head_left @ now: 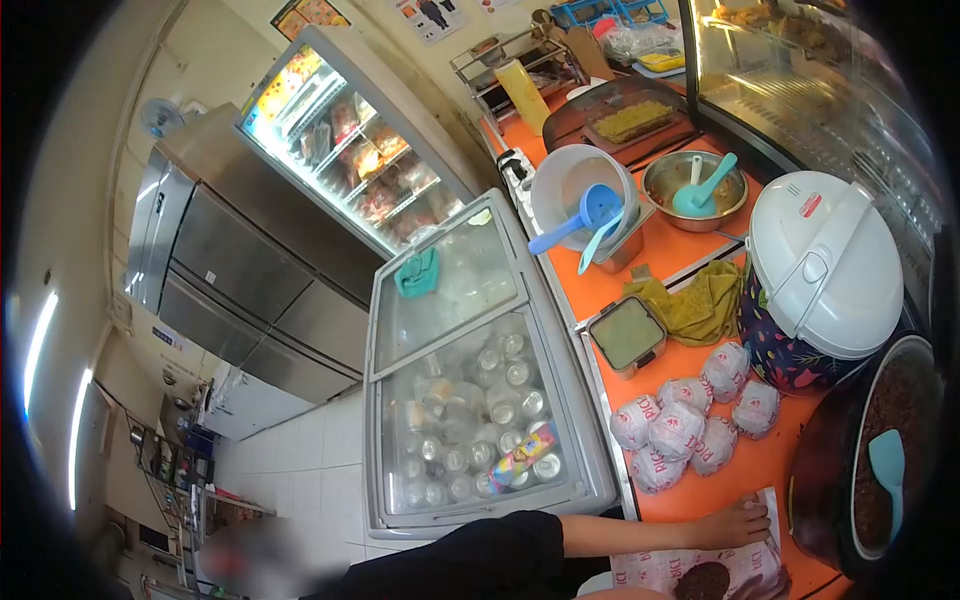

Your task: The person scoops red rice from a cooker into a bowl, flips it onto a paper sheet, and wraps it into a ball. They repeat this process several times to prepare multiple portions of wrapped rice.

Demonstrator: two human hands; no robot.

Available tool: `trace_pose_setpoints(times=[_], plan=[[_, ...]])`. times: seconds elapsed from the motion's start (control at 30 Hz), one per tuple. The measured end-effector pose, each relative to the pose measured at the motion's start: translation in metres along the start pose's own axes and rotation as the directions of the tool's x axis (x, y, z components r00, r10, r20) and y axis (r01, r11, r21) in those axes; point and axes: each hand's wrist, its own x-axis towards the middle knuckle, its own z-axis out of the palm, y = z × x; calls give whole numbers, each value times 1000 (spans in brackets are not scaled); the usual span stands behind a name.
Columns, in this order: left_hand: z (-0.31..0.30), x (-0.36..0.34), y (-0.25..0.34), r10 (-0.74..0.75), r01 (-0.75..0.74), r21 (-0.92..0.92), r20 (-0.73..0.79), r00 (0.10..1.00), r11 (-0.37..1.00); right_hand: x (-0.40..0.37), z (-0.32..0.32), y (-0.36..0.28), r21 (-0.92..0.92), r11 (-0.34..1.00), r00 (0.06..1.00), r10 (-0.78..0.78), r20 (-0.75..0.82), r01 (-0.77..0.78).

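Head view: left hand (735,522) flat, open on wrapper (745,566); right hand out of frame. Pot (822,490) beside the left hand holds dark rice (905,415) and a scoop (887,465).

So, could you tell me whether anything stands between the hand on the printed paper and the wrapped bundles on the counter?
Nothing visible does. The left hand lies flat on the printed paper, and only bare orange counter separates it from the nearest wrapped bundles. The dark pot stands off to the side.
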Motion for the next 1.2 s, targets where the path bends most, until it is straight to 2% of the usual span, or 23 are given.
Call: trace_pose_setpoints(times=[0.03, 0.07, 0.17, 0.2, 0.27, 0.3, 0.37, 0.4, 0.47, 0.5, 0.67, 0.7, 0.8, 0.83, 0.87, 0.9, 0.93, 0.97, 1.0, 1.03, 1.1, 1.17, 1.2], plan=[[3, 1, 0, -6, 6, 7, 7, 1000, 1000, 1, 1, 2, -76, 997, 996, 19, 92, -12], [5, 2, 0, 1, -1, 12, -4, 1000, 1000, 3, 5, -1, 28, 1000, 996, -11, -84, 14], [8, -1, -2, -2, 2, -26, -27, 1000, 1000, 9, -4, -3, 186, 983, 998, 13, -64, -1], [10, -1, -1, 13, -13, 2, -37, 999, 1000, 9, -7, -5, 186, 982, 998, 8, -57, 2], [6, 0, -2, 29, -28, 35, -43, 999, 999, 12, -10, -11, 440, 897, 990, 104, -92, -53], [4, 0, -3, 40, -39, 36, -55, 998, 999, 11, -9, -11, 440, 896, 991, 102, -92, -51], [3, 0, -1, 39, -37, 29, -67, 997, 999, 6, -9, -6, 93, 995, 995, -20, -97, 30], [5, -2, -1, 48, -46, 28, -46, 998, 999, 5, -10, -4, 91, 995, 995, -28, -92, 36], [4, -3, -2, 52, -52, 36, -23, 998, 998, 4, -9, -4, -53, 999, 1000, 8, 18, -7], [4, -3, -2, 47, -46, 24, -50, 998, 999, 5, -7, -6, -48, 999, 1000, 3, 17, -2], [-9, -1, -1, 74, -74, 3, -77, 994, 997, -2, 5, 0, 279, 957, 995, 91, -50, -74], [-3, -5, -3, 53, -56, -72, -36, 998, 996, -3, 13, 2, 271, 960, 994, 95, -51, -78], [4, -12, -9, 28, -15, -280, 40, 999, 960, -20, 54, 19, 532, 847, 999, 34, -24, -16], [4, -9, -14, 49, -39, -333, 23, 999, 942, -28, 57, 32, 580, 814, 999, 32, -19, -15], [5, -9, -15, -8, 32, -417, 59, 998, 908, -39, 66, 41, 530, 848, 1000, 1, 3, -2], [-5, -9, -15, -10, 15, -450, 14, 1000, 893, -29, 43, 35, 541, 841, 996, -35, 81, -14], [-14, -9, -18, 11, 40, -463, 105, 994, 886, -17, 14, 27, 635, 765, 966, -70, 248, -108], [-22, -7, -19, 84, -79, -324, 0, 996, 943, 1, -18, 16, 662, 749, 977, -135, 165, -8], [-31, 0, -17, 89, -104, -292, -64, 994, 951, 15, -43, 7, 572, 808, 970, -229, 83, 142], [-46, 4, -14, 89, -116, -257, -114, 990, 959, 25, -61, -3, 543, 811, 947, -310, 83, 217], [-74, 8, -16, 178, -173, -288, -9, 984, 942, 36, -81, -16, 559, 749, 899, -438, 15, 355], [-82, -1, -16, 193, -187, -308, -14, 981, 933, 21, -55, -19, 575, 757, 879, -459, 130, 310], [-93, -2, -16, 212, -191, -407, 6, 977, 893, 7, -33, -23, 548, 781, 889, -437, 136, 300]])
